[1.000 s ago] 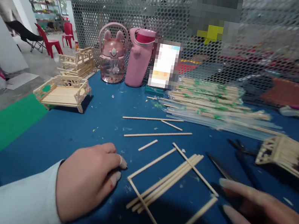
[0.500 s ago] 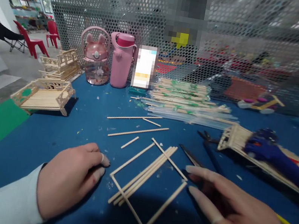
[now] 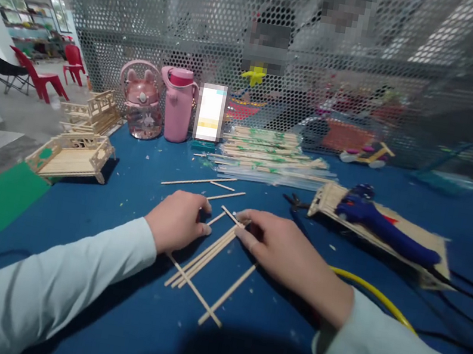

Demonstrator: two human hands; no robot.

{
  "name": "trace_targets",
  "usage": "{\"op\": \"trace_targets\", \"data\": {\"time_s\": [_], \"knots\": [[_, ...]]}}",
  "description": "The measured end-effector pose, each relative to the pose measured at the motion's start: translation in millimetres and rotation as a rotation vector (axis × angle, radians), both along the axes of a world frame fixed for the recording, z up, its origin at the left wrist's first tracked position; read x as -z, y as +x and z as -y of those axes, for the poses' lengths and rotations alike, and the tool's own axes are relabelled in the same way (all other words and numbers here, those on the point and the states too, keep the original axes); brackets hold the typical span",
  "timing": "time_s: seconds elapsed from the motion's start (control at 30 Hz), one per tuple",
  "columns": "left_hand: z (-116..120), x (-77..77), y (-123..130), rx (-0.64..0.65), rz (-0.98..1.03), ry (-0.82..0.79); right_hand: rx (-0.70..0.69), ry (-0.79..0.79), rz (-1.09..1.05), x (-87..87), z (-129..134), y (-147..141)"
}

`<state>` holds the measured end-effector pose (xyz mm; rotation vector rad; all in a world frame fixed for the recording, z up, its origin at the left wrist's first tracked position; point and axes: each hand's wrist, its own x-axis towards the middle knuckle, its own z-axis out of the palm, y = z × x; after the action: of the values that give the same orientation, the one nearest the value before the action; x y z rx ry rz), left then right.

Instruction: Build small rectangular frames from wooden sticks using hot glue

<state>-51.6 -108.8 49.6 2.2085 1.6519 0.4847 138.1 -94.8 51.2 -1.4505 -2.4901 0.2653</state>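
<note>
On the blue table, several thin wooden sticks (image 3: 194,294) form a slanted four-sided outline, with a bundle of loose sticks (image 3: 207,257) lying across its middle. My left hand (image 3: 179,222) rests beside the outline's upper left side, thumb and forefinger apart near a stick there. At the far corner my right hand (image 3: 277,247) has its thumb and forefinger around the end of the short top stick (image 3: 229,214). The right hand covers part of that corner, and the left hand hides part of the left side stick.
Loose sticks (image 3: 194,181) and bagged sticks (image 3: 267,155) lie beyond the hands. Pliers (image 3: 296,202) and a blue glue gun (image 3: 382,225) on a wooden model are at right. Small wooden furniture (image 3: 72,155), a pink bottle (image 3: 178,107) and a lit phone (image 3: 209,113) stand behind.
Both hands have moved forward and inward to the far part of the stick outline. The right hand has closed on the top stick. The camera view has shifted.
</note>
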Motion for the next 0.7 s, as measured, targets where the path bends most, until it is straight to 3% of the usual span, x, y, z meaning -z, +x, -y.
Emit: {"op": "trace_targets", "data": {"time_s": [0.27, 0.7], "knots": [[5.6, 3.6, 5.1, -0.005, -0.036, 0.052, -0.085, -0.017, -0.051, 6.5, -2.7, 4.6], [7.8, 1.0, 0.7, -0.007, -0.001, 0.089, -0.057, -0.048, -0.085, 2.8, 3.4, 9.3]]}}
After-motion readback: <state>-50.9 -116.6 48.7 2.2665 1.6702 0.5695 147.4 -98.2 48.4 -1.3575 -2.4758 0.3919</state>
